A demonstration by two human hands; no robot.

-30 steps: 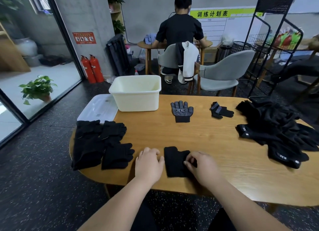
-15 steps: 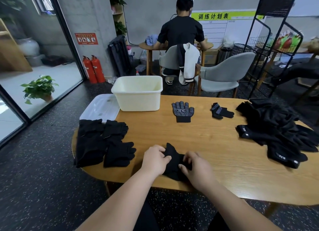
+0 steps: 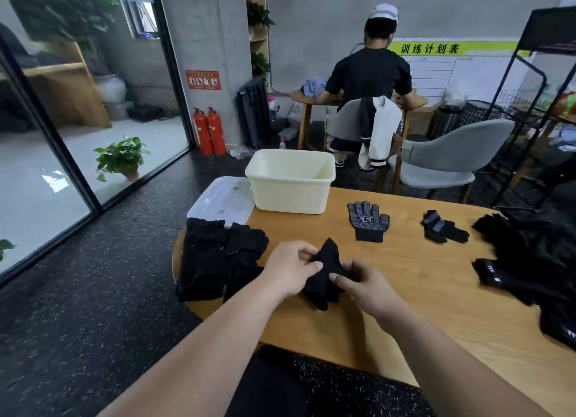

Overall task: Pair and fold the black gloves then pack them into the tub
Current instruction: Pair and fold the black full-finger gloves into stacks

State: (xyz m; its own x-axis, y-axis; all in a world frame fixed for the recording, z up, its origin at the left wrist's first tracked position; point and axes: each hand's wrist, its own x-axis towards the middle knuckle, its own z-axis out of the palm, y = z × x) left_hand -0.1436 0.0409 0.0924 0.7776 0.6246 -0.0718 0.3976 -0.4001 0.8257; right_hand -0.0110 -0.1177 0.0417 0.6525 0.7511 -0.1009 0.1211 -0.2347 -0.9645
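Your left hand (image 3: 291, 271) pinches the left edge of a black glove bundle (image 3: 325, 270), thumb on top and fingers curled into the cloth. Your right hand (image 3: 369, 288) grips its lower right side the same way, thumb pressed onto the fabric. The bundle sits between both hands at the lower middle of the frame, raised a little off the wooden table (image 3: 420, 292) with one corner peaking upward. I cannot tell whether it is a single glove or a matched pair, since the black knit hides its layers. Expect it to be light, soft and floppy: it will sag wherever you do not support it, and a fold will likely spring open if you release one side. Take it across the folded middle, thumb above and fingers below, so the layers are pinched together. The cream tub (image 3: 291, 185) stands open at the upper middle of the frame, well apart from the bundle, with its clear lid (image 3: 223, 200) lying just to its left. A flat stack of black gloves (image 3: 215, 257) lies left of your hands. A dotted glove (image 3: 367, 220) and a smaller crumpled glove (image 3: 444, 228) lie right of the tub, and a loose heap of black gloves (image 3: 536, 260) fills the right edge.
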